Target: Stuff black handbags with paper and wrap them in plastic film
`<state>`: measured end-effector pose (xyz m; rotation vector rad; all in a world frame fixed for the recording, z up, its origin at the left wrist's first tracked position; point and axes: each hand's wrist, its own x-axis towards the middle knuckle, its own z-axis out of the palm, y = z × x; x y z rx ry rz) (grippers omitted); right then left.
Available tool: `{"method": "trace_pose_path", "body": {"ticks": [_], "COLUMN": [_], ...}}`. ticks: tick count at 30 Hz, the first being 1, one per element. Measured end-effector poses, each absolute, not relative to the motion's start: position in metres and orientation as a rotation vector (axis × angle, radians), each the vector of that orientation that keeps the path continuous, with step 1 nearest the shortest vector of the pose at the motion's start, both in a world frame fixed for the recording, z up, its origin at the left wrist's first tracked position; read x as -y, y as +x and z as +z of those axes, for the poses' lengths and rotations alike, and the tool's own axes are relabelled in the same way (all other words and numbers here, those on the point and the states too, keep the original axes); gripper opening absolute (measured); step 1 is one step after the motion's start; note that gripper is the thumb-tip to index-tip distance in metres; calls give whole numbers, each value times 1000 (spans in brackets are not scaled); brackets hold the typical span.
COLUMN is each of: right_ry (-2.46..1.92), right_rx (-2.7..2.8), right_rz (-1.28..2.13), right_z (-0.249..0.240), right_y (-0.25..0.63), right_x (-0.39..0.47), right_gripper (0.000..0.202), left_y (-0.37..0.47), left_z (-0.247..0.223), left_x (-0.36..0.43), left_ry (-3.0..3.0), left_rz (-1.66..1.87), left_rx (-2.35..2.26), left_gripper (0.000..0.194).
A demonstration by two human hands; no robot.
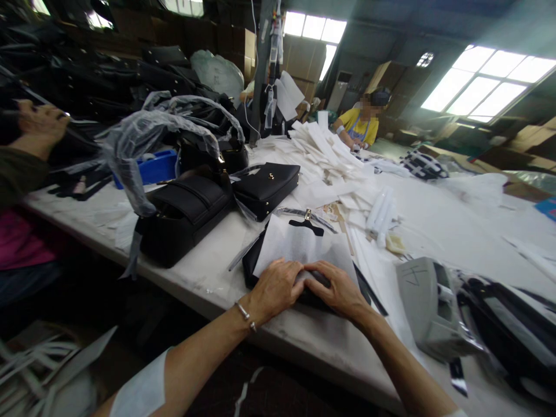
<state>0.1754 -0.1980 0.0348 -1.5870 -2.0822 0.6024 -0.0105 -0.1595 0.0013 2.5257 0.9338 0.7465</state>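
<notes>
A black handbag (249,263) lies at the table's near edge, with a white foam sheet (299,243) spread over it. A clear-wrapped strap and a gold clasp (308,214) on a black tab show at its far side. My left hand (278,284) is closed over the sheet's near edge, fingers bent. My right hand (336,286) curls over the same edge from the right, its fingertips meeting those of the left. Both thumbs point inward; what lies beneath the fingers is partly hidden.
Left stand a large black bag (186,208) with wrapped handles and a smaller black handbag (271,185). White foam sheets (325,153) are heaped behind. A grey tape dispenser (428,307) sits at right. A co-worker's hand (41,127) is at far left; another person (362,124) works farther back.
</notes>
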Motion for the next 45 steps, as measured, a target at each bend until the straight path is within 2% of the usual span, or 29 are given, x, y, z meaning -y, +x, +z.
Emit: {"method": "trace_pose_path", "body": {"ticks": [10, 34, 41, 45], "right_ry": [-1758, -1882, -1869, -1917], "right_rx": [1999, 2278, 2128, 2051], "right_rz": [573, 386, 730, 752], "right_z": [32, 46, 54, 55], "right_y": [173, 172, 178, 177], "right_x": [190, 179, 170, 168], "right_gripper": [23, 13, 17, 16], "left_y": [-5, -3, 2, 6], "left_z": [11, 7, 7, 9], "left_x": [148, 141, 141, 143], "left_ry": [2530, 2540, 2596, 2649], "left_rz": [536, 558, 509, 450], "left_rx": [-1057, -1086, -1112, -1122], "left_gripper": [19, 10, 13, 20]}}
